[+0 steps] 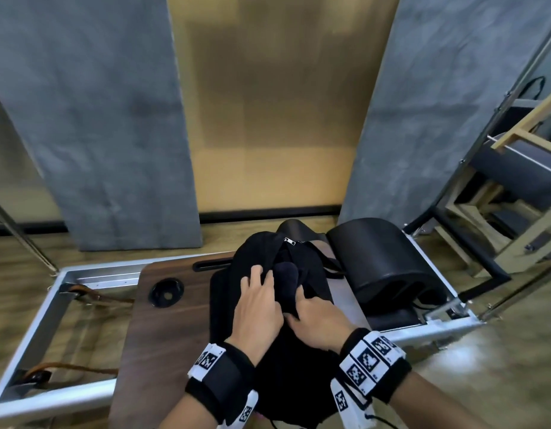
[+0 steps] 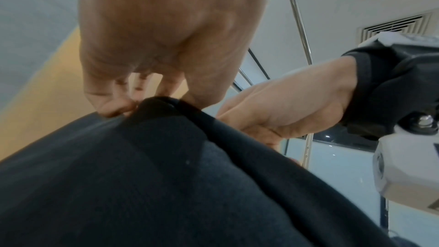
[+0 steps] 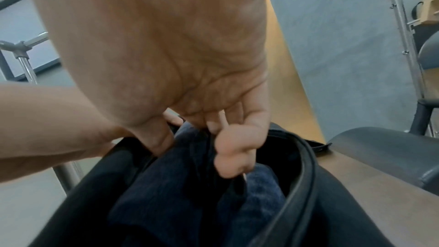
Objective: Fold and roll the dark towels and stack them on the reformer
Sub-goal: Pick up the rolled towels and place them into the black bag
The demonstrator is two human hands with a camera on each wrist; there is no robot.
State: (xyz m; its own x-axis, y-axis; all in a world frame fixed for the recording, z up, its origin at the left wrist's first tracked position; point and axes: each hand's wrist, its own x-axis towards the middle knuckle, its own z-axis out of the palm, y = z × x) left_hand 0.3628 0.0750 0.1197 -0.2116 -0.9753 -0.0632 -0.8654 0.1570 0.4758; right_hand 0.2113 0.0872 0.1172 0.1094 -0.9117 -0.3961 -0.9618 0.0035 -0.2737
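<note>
One dark towel (image 1: pixel 286 274) sits bunched in the mouth of an open black backpack (image 1: pixel 252 258) (zip parted) on the brown bench (image 1: pixel 162 329) laid across the reformer (image 1: pixel 51 292). The left hand (image 1: pixel 257 308) pinches the bag's opening edge; the right hand (image 1: pixel 317 320) has its grip curled round dark towel fabric. A black padded arc (image 1: pixel 388 261) stands just right.

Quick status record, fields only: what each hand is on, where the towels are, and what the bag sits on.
left hand: holds the bag's left opening edge
right hand: pinches dark cloth at the bag mouth
black bag: unzipped, on the wooden board
dark towel: still inside the bag, bunched
reformer frame: carries the board; no rolled towels visible on it
</note>
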